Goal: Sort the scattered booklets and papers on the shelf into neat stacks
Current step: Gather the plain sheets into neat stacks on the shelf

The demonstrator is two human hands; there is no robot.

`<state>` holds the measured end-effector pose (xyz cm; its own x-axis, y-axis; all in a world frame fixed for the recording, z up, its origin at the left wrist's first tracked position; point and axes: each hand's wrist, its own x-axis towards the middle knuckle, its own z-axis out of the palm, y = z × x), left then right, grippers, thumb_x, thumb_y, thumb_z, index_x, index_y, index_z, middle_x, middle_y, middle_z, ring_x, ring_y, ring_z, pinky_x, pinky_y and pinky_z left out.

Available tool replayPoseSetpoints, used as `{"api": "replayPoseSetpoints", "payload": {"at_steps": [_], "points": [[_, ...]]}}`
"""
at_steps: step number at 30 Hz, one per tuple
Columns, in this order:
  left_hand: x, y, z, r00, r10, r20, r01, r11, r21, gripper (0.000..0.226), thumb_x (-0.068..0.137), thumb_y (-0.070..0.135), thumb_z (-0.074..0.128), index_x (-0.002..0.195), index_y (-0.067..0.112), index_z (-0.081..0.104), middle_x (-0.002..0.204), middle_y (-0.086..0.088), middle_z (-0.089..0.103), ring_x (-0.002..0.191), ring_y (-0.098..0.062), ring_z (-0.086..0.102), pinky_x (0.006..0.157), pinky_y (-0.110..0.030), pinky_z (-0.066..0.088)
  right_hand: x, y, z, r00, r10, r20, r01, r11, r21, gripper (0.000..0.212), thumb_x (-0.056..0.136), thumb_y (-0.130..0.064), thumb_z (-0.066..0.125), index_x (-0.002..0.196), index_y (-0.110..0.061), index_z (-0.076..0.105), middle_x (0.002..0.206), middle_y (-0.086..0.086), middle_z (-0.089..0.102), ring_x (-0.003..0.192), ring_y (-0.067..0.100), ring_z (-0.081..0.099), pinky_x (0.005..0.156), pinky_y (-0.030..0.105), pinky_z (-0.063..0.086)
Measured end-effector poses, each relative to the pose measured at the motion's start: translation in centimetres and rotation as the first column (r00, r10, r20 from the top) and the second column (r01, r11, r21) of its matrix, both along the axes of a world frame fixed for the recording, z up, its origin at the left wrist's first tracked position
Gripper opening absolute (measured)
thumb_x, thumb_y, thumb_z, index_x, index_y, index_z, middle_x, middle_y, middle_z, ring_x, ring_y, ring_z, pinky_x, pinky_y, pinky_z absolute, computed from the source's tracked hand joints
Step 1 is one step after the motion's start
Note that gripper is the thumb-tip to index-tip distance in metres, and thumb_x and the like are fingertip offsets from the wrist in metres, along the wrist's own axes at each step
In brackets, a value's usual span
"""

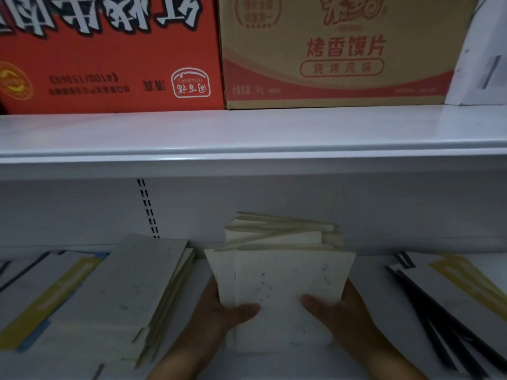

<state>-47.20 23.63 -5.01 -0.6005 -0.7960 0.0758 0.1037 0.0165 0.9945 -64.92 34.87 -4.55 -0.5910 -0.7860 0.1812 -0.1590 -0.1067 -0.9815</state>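
A bundle of pale, stained booklets [282, 281] is held over the lower shelf between both hands. My left hand [219, 311] grips its left edge with the thumb lying on top. My right hand [340, 308] grips the right edge the same way. Behind the bundle, an untidy pile of booklets [282, 231] leans against the shelf's back wall. To the left lies a stack of cream booklets [131, 292], its edges fanned out toward the right.
Papers with yellow and blue bands [52, 297] lie at the far left. Sheets with dark strips and a yellow band [450, 297] lie at the right. The white upper shelf [247, 138] overhangs and carries a red carton [109, 50] and a tan carton [343, 50].
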Motion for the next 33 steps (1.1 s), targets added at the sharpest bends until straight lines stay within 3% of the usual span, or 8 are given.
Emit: {"api": "replayPoseSetpoints", "payload": {"at_steps": [2, 6, 12, 17, 20, 26, 31, 33], "points": [[0.1, 0.2, -0.6, 0.998, 0.011, 0.069, -0.01, 1.0, -0.023, 0.107, 0.024, 0.049, 0.09, 0.12, 0.029, 0.051, 0.106, 0.013, 0.071, 0.098, -0.005, 0.066, 0.077, -0.019, 0.055, 0.1, 0.0, 0.5, 0.998, 0.019, 0.065, -0.018, 1.0, -0.016, 0.034, 0.067, -0.019, 0.079, 0.09, -0.031, 0.056, 0.08, -0.013, 0.071, 0.085, 0.0, 0.065, 0.055, 0.006, 0.049], [0.4, 0.3, -0.6, 0.993, 0.051, 0.103, -0.039, 0.992, -0.123, 0.117, 0.022, 0.062, 0.086, 0.127, 0.034, 0.042, 0.12, 0.016, 0.061, 0.106, 0.003, 0.06, 0.084, -0.018, 0.051, 1.4, -0.1, 2.0, 0.999, 0.034, 0.02, -0.033, 0.998, -0.045, 0.057, 0.051, -0.04, 0.083, 0.096, -0.036, 0.049, 0.094, -0.024, 0.06, 0.081, -0.018, 0.057, 0.077, 0.005, 0.046], [-0.4, 0.7, 1.1, 0.991, 0.1, -0.088, -0.117, 0.969, -0.218, 0.111, 0.033, 0.042, 0.09, 0.131, 0.013, 0.046, 0.115, 0.003, 0.067, 0.102, -0.004, 0.064, 0.075, -0.013, 0.052, 1.7, -0.6, 2.8, 0.999, -0.031, 0.015, 0.033, 0.983, -0.183, 0.041, 0.047, -0.035, 0.068, 0.085, -0.028, 0.053, 0.078, -0.02, 0.065, 0.068, -0.024, 0.058, 0.059, -0.005, 0.041], [-1.1, 1.1, 2.7, 0.965, 0.149, -0.215, -0.202, 0.946, -0.254, 0.087, 0.045, 0.048, 0.082, 0.122, 0.023, 0.049, 0.111, 0.018, 0.068, 0.098, 0.003, 0.064, 0.08, -0.011, 0.05, 1.1, -1.4, 3.6, 0.989, -0.079, -0.122, 0.046, 0.966, -0.253, 0.047, 0.055, -0.045, 0.055, 0.1, -0.031, 0.054, 0.091, -0.034, 0.067, 0.087, -0.02, 0.058, 0.076, -0.004, 0.039], [-1.4, 1.3, 3.3, 0.944, 0.233, -0.233, -0.295, 0.913, -0.283, 0.076, 0.05, 0.079, 0.064, 0.107, 0.03, 0.05, 0.097, 0.038, 0.064, 0.086, 0.019, 0.06, 0.07, 0.001, 0.043, 1.3, -1.6, 3.0, 0.982, -0.15, -0.118, 0.113, 0.955, -0.275, 0.044, 0.051, -0.049, 0.051, 0.092, -0.033, 0.052, 0.079, -0.037, 0.066, 0.079, -0.027, 0.055, 0.07, -0.008, 0.036], [-1.2, 1.2, 4.7, 0.956, 0.228, -0.182, -0.28, 0.893, -0.352, 0.055, 0.066, 0.078, 0.051, 0.105, 0.039, 0.054, 0.102, 0.044, 0.058, 0.094, 0.024, 0.054, 0.075, 0.005, 0.038, 1.4, -2.1, 3.0, 0.98, -0.166, -0.111, 0.129, 0.951, -0.28, 0.07, 0.048, -0.079, 0.062, 0.095, -0.028, 0.055, 0.084, -0.04, 0.065, 0.081, -0.021, 0.059, 0.07, -0.004, 0.04], [-0.9, 0.8, 6.3, 0.964, 0.12, -0.238, -0.171, 0.963, -0.208, 0.069, 0.056, 0.048, 0.058, 0.123, 0.034, 0.048, 0.11, 0.032, 0.063, 0.1, 0.016, 0.057, 0.075, 0.002, 0.041, 1.2, -2.0, 3.8, 0.975, -0.171, -0.144, 0.128, 0.954, -0.27, 0.041, 0.055, -0.061, 0.063, 0.094, -0.051, 0.061, 0.093, -0.034, 0.066, 0.085, -0.016, 0.06, 0.072, -0.003, 0.04], [-1.1, 1.0, 7.0, 0.952, 0.179, -0.248, -0.222, 0.962, -0.158, 0.07, 0.056, 0.048, 0.06, 0.124, 0.034, 0.053, 0.114, 0.023, 0.065, 0.104, 0.011, 0.058, 0.073, 0.002, 0.042, 1.2, -1.8, 4.2, 0.98, -0.149, -0.132, 0.102, 0.945, -0.31, 0.035, 0.063, -0.049, 0.054, 0.096, -0.043, 0.061, 0.098, -0.024, 0.067, 0.088, -0.009, 0.06, 0.075, 0.002, 0.042]]}}
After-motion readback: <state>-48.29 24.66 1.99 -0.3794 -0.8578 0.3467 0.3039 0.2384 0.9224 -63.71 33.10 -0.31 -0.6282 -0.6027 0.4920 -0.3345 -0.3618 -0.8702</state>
